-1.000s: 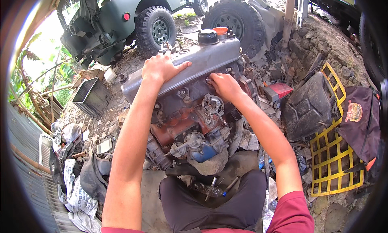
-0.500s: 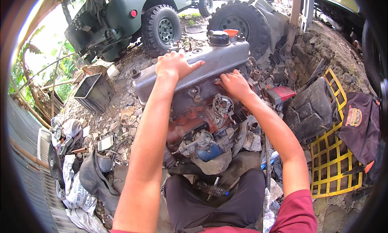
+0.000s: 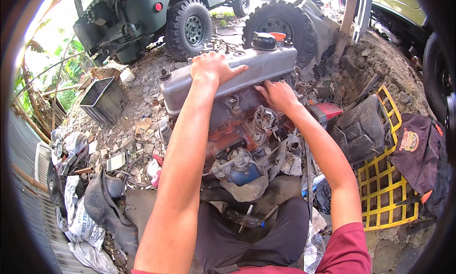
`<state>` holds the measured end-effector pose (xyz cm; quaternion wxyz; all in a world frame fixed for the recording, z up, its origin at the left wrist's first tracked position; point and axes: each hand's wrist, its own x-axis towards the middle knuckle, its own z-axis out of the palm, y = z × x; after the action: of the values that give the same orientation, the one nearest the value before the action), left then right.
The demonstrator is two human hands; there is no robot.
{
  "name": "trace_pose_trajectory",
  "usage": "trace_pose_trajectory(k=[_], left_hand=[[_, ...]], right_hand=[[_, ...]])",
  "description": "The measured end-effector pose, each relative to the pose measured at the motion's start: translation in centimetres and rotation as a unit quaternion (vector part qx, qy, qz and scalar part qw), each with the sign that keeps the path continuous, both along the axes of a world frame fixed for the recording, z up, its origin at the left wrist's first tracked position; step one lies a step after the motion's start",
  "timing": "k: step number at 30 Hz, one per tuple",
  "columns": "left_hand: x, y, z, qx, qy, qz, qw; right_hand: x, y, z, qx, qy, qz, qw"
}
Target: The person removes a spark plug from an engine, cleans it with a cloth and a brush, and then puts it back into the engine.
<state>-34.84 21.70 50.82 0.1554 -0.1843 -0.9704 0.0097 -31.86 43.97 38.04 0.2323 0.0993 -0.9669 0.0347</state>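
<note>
Rubble ground (image 3: 142, 112) — engine (image 3: 237, 126), perhaps rags (image 3: 80, 217).

The engine (image 3: 237, 126) sits at the centre on the rubble ground (image 3: 137, 117), its valve cover (image 3: 251, 69) on top. The left hand (image 3: 213, 67) lies flat on the cover; the right hand (image 3: 278, 96) rests against the cover's near edge at 3 o'clock of the left. A metal box (image 3: 104, 100) stands at 9 o'clock. A vehicle (image 3: 142, 12) is parked at 11 o'clock, a loose tyre (image 3: 280, 22) at 12. A grid rack (image 3: 384, 179) lies at 4 o'clock, a bag (image 3: 418, 150) on it. A plastic bottle (image 3: 242, 219) lies at 6 o'clock.
</note>
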Motion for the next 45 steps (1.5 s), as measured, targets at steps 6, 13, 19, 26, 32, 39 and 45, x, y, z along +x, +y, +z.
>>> trace_pose_trajectory(k=[6,13,19,26,32,39,45], left_hand=[[0.3,0.0,0.2,-0.001,-0.011,0.002,1.000],[0.1,0.0,0.1,-0.004,-0.010,0.000,1.000],[0.0,0.0,0.1,-0.003,-0.026,0.012,1.000],[-0.2,0.0,-0.1,0.010,-0.008,-0.005,1.000],[-0.1,0.0,-0.4,0.011,0.000,-0.003,1.000],[-0.1,-0.2,-0.4,0.009,0.008,-0.005,1.000],[0.0,0.0,-0.3,0.009,0.010,-0.005,1.000]], right_hand=[[0.4,0.6,-1.2,-0.004,0.082,0.051,0.995],[0.5,0.6,-0.9,0.066,0.089,0.040,0.993],[0.2,0.4,-0.4,0.112,0.075,0.031,0.990],[0.3,0.4,-0.1,0.093,0.061,0.033,0.993],[0.7,-0.9,-0.3,0.043,0.029,-0.028,0.998],[0.9,-1.0,-0.2,-0.081,-0.007,-0.036,0.996],[1.3,0.7,1.2,0.078,0.030,0.080,0.993]])
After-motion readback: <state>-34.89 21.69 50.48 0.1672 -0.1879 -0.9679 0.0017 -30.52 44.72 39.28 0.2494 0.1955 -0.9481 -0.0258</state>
